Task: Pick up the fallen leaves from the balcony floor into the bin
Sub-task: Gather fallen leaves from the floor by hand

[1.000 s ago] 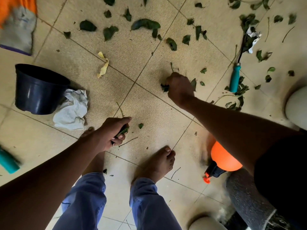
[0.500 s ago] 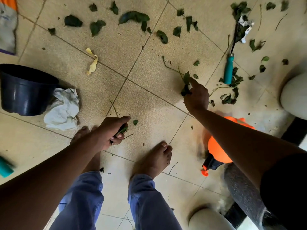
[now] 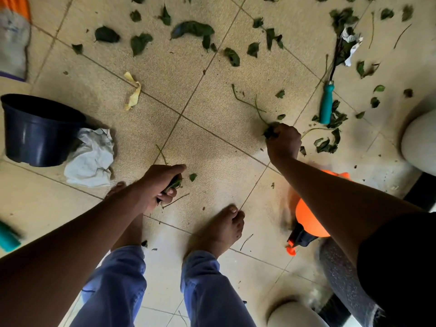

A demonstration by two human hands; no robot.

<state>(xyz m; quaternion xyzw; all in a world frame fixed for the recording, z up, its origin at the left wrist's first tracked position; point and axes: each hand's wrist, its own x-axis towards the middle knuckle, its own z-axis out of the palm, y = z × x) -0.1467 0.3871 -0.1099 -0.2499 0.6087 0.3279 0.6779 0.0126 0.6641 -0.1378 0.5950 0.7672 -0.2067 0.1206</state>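
Note:
Several dark green leaves [image 3: 192,29] lie scattered over the beige tiled floor, mostly along the top and at the right. A dark blue bin [image 3: 40,133] stands at the left. My left hand [image 3: 160,182] is low near my feet and grips a small bunch of leaves [image 3: 174,184]. One small leaf [image 3: 192,177] lies just right of it. My right hand [image 3: 283,142] is down at the floor and grips a clump of leaves with a long thin stem [image 3: 247,102] trailing up and left from it.
A crumpled white cloth [image 3: 90,156] lies against the bin. A yellow dried leaf [image 3: 134,93] lies mid-left. A teal-handled tool [image 3: 326,105] lies at the right among leaves. An orange sprayer [image 3: 306,223] sits under my right forearm. My bare feet [image 3: 219,230] stand at centre.
My right hand moved to the right along the floor and closed on more leaves with the stem. My left hand stayed in place with its leaves.

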